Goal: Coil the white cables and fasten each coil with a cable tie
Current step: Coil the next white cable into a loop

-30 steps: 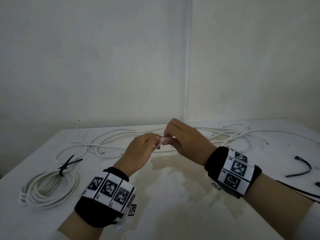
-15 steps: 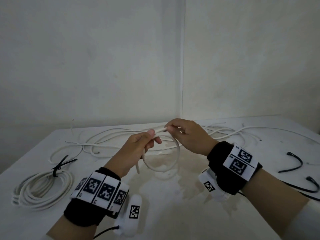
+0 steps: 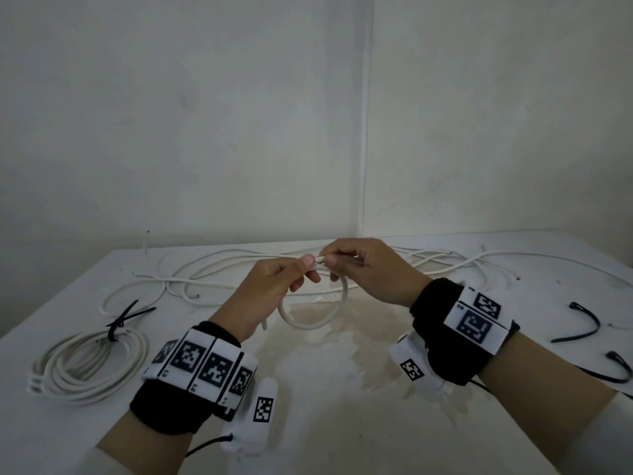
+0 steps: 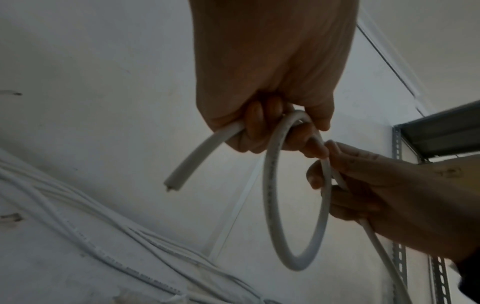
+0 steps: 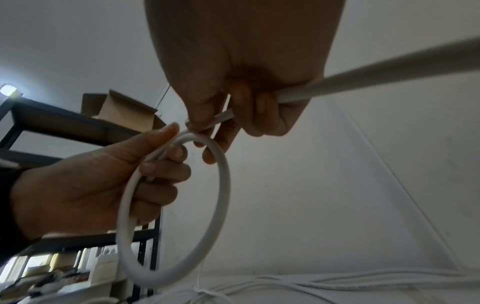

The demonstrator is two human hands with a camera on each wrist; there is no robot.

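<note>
A white cable (image 3: 337,315) hangs as one small loop between my hands above the table (image 3: 308,423). My left hand (image 3: 274,286) grips the top of the loop (image 4: 272,185), and the cut end (image 4: 172,185) sticks out below its fingers. My right hand (image 3: 363,269) pinches the same cable (image 5: 223,117) just beside the left thumb, and the rest of the cable (image 5: 389,67) runs away through its palm. Loose white cables (image 3: 219,269) sprawl along the back of the table. A finished coil (image 3: 92,365) bound with a black cable tie (image 3: 123,320) lies at the left.
Two black cable ties (image 3: 582,327) (image 3: 620,368) lie on the table at the right. White walls meet in a corner behind the table. A dark metal shelf (image 5: 64,127) with a cardboard box (image 5: 116,107) shows in the right wrist view.
A second ago both hands pinched a straight stretch of cable. Since then the hands rose a little and one small loop has formed, hanging below them.
</note>
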